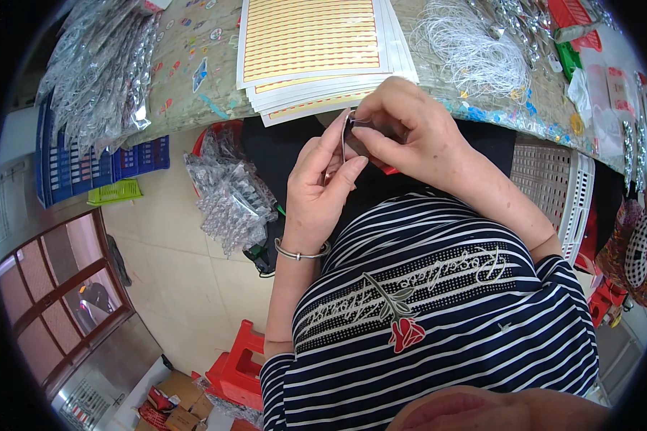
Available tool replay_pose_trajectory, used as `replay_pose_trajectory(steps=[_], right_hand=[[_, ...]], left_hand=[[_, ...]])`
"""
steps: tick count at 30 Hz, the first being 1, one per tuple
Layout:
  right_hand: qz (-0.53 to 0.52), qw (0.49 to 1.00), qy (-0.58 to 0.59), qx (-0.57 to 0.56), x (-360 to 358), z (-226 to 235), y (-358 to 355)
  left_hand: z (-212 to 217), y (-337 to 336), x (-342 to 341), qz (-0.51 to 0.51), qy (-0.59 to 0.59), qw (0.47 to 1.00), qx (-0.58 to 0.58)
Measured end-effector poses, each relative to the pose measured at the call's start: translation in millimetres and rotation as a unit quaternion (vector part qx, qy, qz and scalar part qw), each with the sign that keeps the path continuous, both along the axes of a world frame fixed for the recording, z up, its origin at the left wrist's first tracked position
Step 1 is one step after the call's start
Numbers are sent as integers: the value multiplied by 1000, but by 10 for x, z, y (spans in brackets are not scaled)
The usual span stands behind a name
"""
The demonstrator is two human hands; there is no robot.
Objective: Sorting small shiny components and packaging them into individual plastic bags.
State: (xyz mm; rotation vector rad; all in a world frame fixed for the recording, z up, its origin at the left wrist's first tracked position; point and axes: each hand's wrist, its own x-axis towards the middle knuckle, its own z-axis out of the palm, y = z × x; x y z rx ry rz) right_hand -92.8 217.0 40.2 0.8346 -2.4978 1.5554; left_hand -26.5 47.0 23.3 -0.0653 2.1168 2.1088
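My left hand is closed on a small, thin, flat piece with a dark edge, held upright between thumb and fingers. Its exact kind is not clear from this angle. At the top of that piece, my right hand pinches with thumb and forefinger; whatever lies between those fingertips is mostly hidden. Both hands are close together in front of my chest, just off the table's near edge. Beyond them lies a stack of sheets printed with yellow and red rows, its lower corner jutting over the edge.
White cord lies in a loose heap right of the sheets. Shiny clear packets pile up at the left, above a blue crate. More packets hang below the table. A pale basket stands at right, a red stool lower left.
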Motion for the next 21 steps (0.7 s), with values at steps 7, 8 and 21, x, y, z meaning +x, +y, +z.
replay_pose_trajectory(steps=[7,8,21], right_hand=[[46,997,59,-16,-47,21,1],[47,999,21,-19,-41,16,7],[112,935,-314,-119,34,134,-31]], left_hand=[[-135,-7,37,12,121,990,-70],[-145,-24,34,-4,130,988,-83],[-46,-121,55,-46,120,991,-34]])
